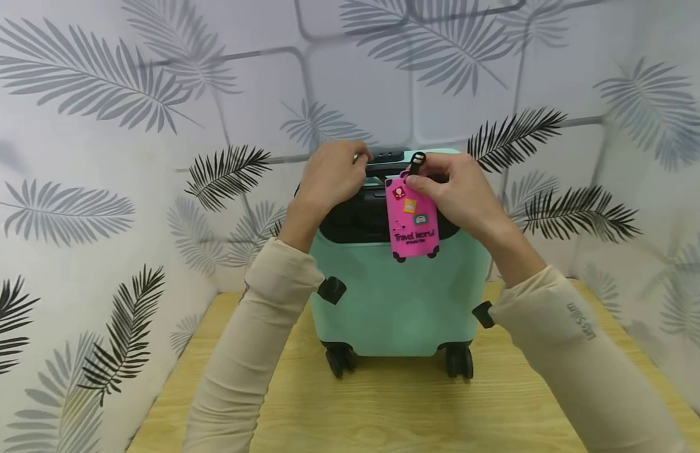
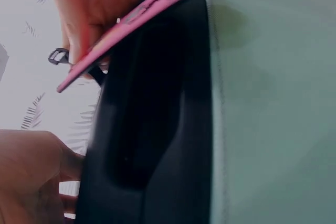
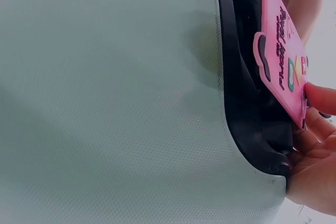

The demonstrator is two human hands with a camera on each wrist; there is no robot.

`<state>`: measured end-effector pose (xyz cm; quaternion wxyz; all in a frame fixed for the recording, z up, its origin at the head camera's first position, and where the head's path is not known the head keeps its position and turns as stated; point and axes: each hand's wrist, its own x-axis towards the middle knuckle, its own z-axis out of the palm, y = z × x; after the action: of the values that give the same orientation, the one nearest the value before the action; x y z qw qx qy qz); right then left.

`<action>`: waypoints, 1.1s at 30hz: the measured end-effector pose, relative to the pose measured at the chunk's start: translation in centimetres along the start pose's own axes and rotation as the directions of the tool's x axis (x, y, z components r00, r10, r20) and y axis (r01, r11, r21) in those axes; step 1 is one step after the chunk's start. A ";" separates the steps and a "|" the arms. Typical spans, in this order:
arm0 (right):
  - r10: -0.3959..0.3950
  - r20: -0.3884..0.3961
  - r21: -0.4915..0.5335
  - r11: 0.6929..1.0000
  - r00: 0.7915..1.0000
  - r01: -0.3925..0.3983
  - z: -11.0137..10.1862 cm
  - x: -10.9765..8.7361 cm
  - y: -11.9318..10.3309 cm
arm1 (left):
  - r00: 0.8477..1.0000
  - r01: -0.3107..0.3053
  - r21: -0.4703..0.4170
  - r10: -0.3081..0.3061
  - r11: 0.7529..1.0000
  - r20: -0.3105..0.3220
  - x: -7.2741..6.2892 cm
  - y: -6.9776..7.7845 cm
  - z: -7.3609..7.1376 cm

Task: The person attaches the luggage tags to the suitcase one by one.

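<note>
A mint-green suitcase [image 1: 395, 296] stands upright on its wheels, with a black panel [image 2: 157, 103] and a black top handle [image 1: 390, 168]. In front of the panel hangs a pink luggage tag [image 1: 413, 220], shaped like a small suitcase and printed "Travel World". My right hand [image 1: 463, 189] pinches the tag's top end between thumb and fingers, beside its black buckled strap [image 1: 418, 161]. At the handle's left end is my left hand [image 1: 335, 173], its fingers bent over the suitcase top. The left fingertips are hidden, so their hold cannot be made out.
The suitcase stands on a wood-grain table [image 1: 378, 409]. Behind it and at both sides rises a pale wall covering [image 1: 157, 157] with feather patterns. A combination lock [image 1: 389, 156] sits on the suitcase top behind the handle.
</note>
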<state>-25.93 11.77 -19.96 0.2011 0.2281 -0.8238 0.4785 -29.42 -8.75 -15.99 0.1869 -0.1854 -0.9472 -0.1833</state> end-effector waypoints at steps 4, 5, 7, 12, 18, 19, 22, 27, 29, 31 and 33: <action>0.008 -0.002 -0.001 1.000 1.000 -0.008 0.1 0.0 0.0 | 1.000 -0.012 -0.009 0.012 1.000 0.012 0.7 -0.2 0.5; 0.011 -0.003 -0.004 1.000 1.000 -0.011 0.2 0.0 0.0 | 1.000 -0.013 -0.008 0.013 1.000 0.016 0.9 -0.2 0.6; 0.012 -0.003 -0.005 1.000 1.000 -0.012 0.2 0.0 0.0 | 1.000 -0.006 0.002 0.006 1.000 0.021 1.4 -0.2 0.7; 0.010 0.001 0.005 1.000 1.000 -0.010 0.3 0.2 0.0 | 0.999 0.001 -0.001 -0.001 1.000 0.044 2.0 0.3 0.7; 0.023 0.004 0.010 1.000 1.000 -0.023 0.3 0.1 0.0 | 0.998 0.008 -0.064 -0.004 0.998 0.060 2.5 0.5 0.9; 0.026 0.004 0.009 1.000 1.000 -0.026 0.3 0.0 0.0 | 0.998 0.014 -0.084 -0.009 0.996 0.065 2.6 0.5 1.0; 0.033 0.003 0.008 0.999 0.999 -0.033 0.3 -0.1 0.0 | 0.997 0.028 -0.142 -0.017 0.989 0.076 2.7 0.4 1.1; 0.033 0.008 0.003 0.999 0.999 -0.033 0.2 -0.2 0.1 | 0.997 0.051 -0.233 -0.037 0.971 0.066 2.8 0.2 1.1; 0.031 0.010 -0.003 1.000 0.999 -0.031 0.2 -0.1 0.2 | 0.997 0.064 -0.266 -0.051 0.962 0.054 2.7 0.3 1.0; 0.026 0.009 -0.007 1.000 1.000 -0.026 0.1 -0.1 0.2 | 0.997 0.070 -0.296 -0.061 0.953 0.040 2.7 0.4 1.0; 0.019 0.009 -0.018 1.000 1.000 -0.019 0.1 -0.1 0.2 | 0.997 0.080 -0.338 -0.074 0.938 0.029 2.6 0.5 1.0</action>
<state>-25.98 11.86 -20.23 0.1948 0.2209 -0.8310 0.4719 -31.71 -7.17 -15.60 0.1374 -0.1790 -0.9094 -0.3494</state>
